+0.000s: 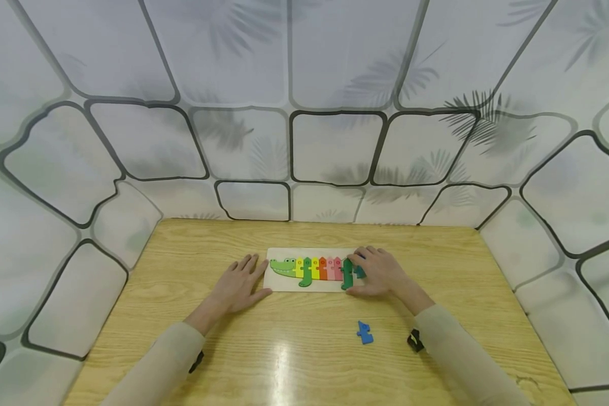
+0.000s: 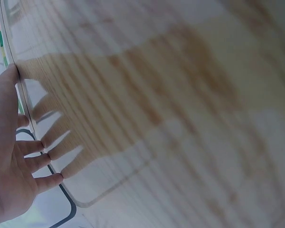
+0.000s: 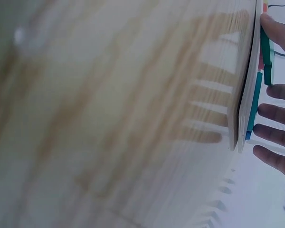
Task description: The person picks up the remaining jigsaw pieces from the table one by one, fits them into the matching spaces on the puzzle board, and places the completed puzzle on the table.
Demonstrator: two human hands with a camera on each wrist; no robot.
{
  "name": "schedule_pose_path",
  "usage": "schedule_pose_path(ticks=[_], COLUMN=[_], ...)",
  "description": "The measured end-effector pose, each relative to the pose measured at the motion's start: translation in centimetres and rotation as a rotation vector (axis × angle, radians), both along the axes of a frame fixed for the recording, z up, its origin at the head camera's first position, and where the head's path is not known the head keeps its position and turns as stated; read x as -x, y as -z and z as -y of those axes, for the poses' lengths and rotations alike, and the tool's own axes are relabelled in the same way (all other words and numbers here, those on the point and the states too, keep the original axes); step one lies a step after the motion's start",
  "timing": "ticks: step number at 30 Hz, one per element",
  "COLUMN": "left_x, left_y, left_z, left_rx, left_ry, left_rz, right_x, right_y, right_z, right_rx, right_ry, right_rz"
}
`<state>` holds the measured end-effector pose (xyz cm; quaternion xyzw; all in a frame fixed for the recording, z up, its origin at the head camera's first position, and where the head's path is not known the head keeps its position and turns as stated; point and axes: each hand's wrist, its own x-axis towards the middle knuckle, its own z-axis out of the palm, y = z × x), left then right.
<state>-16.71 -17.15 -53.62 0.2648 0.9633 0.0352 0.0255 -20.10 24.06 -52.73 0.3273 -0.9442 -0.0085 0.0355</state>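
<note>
A pale wooden puzzle board (image 1: 284,286) lies on the table, bearing a crocodile of coloured pieces with a light green head (image 1: 283,267). My left hand (image 1: 237,286) rests with fingers spread at the board's left end, index fingertip and thumb near its edge. Over the board's right end, my right hand (image 1: 378,272) pinches a dark green leg piece (image 1: 347,275) between thumb and index finger. In the right wrist view that green piece (image 3: 266,47) sits higher than the teal piece (image 3: 254,102) beside it. My right palm partly hides the teal and blue tail pieces.
A loose blue puzzle piece (image 1: 365,332) lies on the wooden table (image 1: 314,366), nearer to me than the board. Patterned cloth walls (image 1: 335,146) enclose the table at the back and both sides. Each wrist wears a dark strap.
</note>
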Motion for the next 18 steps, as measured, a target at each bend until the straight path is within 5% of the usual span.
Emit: schedule_pose_path(ticks=[18], left_x=[-0.07], left_y=[-0.04], left_z=[0.00], left_rx=[0.002], left_ry=[0.000], left_rz=[-0.011], right_x=[0.65], right_y=[0.07], right_z=[0.14], right_rx=[-0.002], right_ry=[0.016], right_rz=[0.038])
